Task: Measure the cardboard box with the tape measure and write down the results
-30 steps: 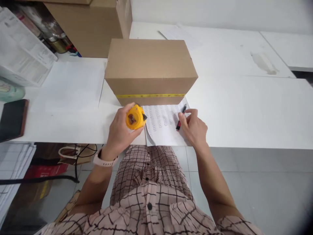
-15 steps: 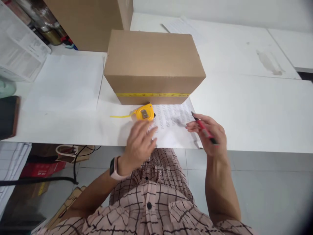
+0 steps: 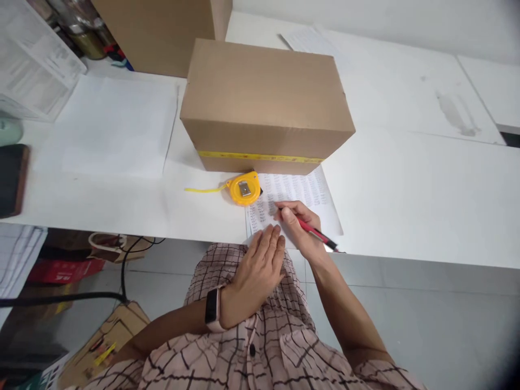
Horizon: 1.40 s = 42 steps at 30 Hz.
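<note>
My right hand (image 3: 303,227) grips a red and black pen (image 3: 316,233), its tip over a sheet of paper (image 3: 325,203) covered in rows of small writing. Flat at the table's front edge, the fingers of my left hand (image 3: 260,262) rest on the lower part of that sheet. Just beyond and to the left lies a yellow tape measure (image 3: 244,188), with a short length of its blade drawn out to the left. Behind it stands a closed cardboard box (image 3: 266,92) with yellow tape along its front; the box covers the sheet's far end.
Blank white paper (image 3: 117,127) lies on the left of the white table (image 3: 414,200). A dark phone-like object (image 3: 12,181) sits at the left edge. A larger cardboard box (image 3: 162,35) stands behind, and another sheet (image 3: 311,40) lies at the back.
My right hand has moved left with the pen, down to the written sheet. My left hand has left the tape measure's side and now lies flat at the sheet's near edge.
</note>
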Each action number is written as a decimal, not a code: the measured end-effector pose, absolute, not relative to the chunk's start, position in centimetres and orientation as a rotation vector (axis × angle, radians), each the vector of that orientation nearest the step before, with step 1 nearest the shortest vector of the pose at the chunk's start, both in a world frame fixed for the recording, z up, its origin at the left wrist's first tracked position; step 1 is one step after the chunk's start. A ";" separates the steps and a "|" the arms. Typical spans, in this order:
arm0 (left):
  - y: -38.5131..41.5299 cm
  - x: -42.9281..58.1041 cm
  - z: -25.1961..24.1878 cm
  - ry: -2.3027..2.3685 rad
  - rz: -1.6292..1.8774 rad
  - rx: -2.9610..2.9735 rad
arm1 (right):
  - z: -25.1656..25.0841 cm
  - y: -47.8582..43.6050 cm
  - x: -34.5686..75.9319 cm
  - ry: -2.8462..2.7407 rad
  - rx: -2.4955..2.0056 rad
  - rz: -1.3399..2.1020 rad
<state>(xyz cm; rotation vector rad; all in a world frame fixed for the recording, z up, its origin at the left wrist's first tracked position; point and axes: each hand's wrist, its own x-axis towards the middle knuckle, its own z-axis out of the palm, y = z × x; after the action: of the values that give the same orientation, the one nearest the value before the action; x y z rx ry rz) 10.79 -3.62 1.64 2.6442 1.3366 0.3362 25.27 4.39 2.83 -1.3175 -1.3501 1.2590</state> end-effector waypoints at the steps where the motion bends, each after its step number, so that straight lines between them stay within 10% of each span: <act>1: -3.6 10.9 1.5 1.343 0.351 2.642 | 2.6 4.3 25.2 -1.343 -1.369 1.216; 42: -2.7 11.2 0.6 1.404 0.602 2.842 | 1.3 4.4 24.6 -1.497 -1.574 0.852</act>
<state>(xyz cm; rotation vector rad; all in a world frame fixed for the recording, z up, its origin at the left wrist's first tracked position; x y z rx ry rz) 11.20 -2.74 0.63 2.8416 1.4039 0.6018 24.65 4.44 1.30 -1.5745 -1.4970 0.8523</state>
